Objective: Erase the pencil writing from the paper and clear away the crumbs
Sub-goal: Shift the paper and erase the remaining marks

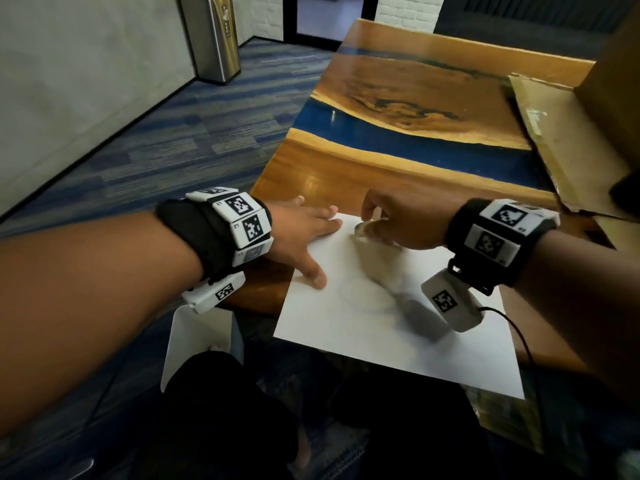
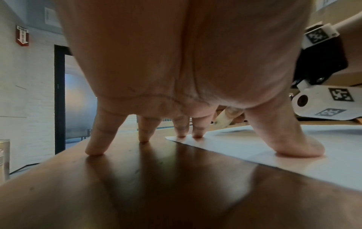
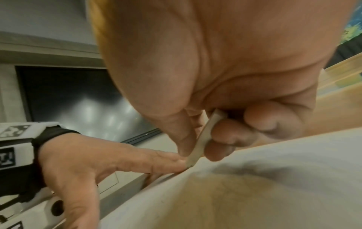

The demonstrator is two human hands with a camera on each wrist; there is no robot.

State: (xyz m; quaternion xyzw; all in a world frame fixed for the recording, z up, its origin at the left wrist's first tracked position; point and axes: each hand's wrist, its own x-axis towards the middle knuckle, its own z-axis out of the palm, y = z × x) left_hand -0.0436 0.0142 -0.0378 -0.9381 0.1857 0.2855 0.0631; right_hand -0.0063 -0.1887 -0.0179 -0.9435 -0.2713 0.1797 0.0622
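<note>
Erasing on a wood-and-blue-resin table

The white paper lies at the table's near edge. The left hand is spread flat, pressing the paper's far left corner. The right hand pinches a pale eraser against the paper's far edge.

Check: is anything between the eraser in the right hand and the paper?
Nothing visible. The right hand pinches the eraser with its tip at the paper, beside the left hand's fingertips holding the sheet's far corner.
</note>
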